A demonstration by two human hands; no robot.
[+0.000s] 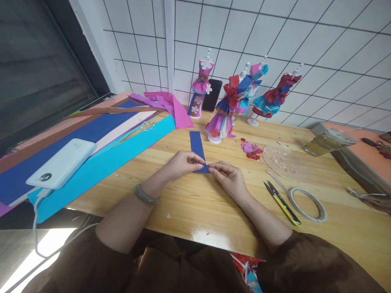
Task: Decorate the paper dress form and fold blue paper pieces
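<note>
Between my two hands is a small narrow piece of dark blue crepe paper [205, 165], pinched at both ends. My left hand [185, 166] grips its left end between thumb and forefinger. Its right end is in the fingertips of my right hand [228, 177]. Beneath and just beyond the fingers, a dark blue paper strip [197, 143] lies flat on the wooden table [183, 203]. To the right of my right hand lie yellow-handled thread snips [283, 204] and a roll of white tape [308, 204] with a loose end pulled out.
Colourful crepe paper sheets [122, 148] cover the left side, bearing a white power bank [61, 163] and a beaded ring [147, 126]. Several small dress forms in paper dresses [224, 110] stand along the back near a phone [212, 95]. At right are paper scraps [253, 149], a bead-strewn clear dish [282, 160] and a cup [328, 142].
</note>
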